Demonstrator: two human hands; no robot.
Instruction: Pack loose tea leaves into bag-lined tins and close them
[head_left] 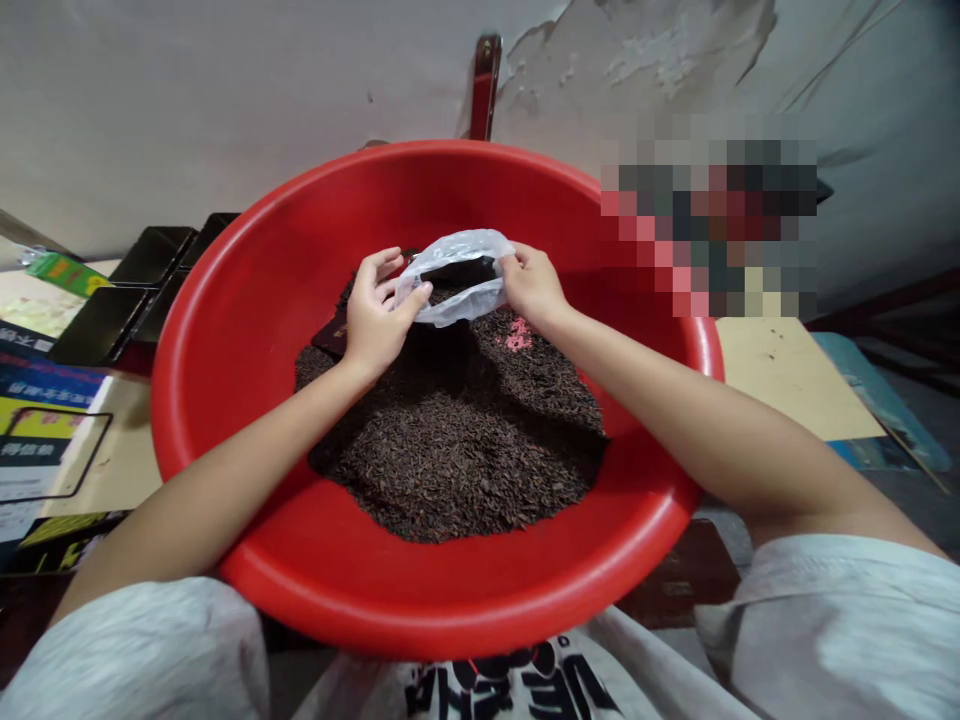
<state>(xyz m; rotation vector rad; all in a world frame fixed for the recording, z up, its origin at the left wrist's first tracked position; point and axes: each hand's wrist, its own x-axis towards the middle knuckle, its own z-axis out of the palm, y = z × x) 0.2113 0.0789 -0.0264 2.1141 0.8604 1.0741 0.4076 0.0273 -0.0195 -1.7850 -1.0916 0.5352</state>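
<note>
A whitish, see-through plastic bag [454, 308] is held open over the middle of a red basin [450, 590]. Its left edge is gripped between the thumb and fingers of the left hand [379, 315], the fingers partly covered by the film; its right edge is pinched by the right hand [534, 285]. Dark matter is seen through the bag's mouth, but whether it is held in the bag or lies beyond it cannot be told. The lower part of the bag is lost in deep shadow, and contact with the heap of dark, dry flakes [450, 460] below cannot be confirmed. A dark red-brown flat piece [330, 338] is partly hidden by the left hand, its faint marking unreadable. Pink scraps [517, 335] are noted on the heap, near the right hand. Black trays [101, 325] are partly covered by the basin's left rim. A green packet [67, 272] is seen beside them, and printed sheets [37, 400] are cut off at the left edge. At the upper right, part of the basin's rim and whatever lies behind it are masked by coarse blocks and cannot be identified.
</note>
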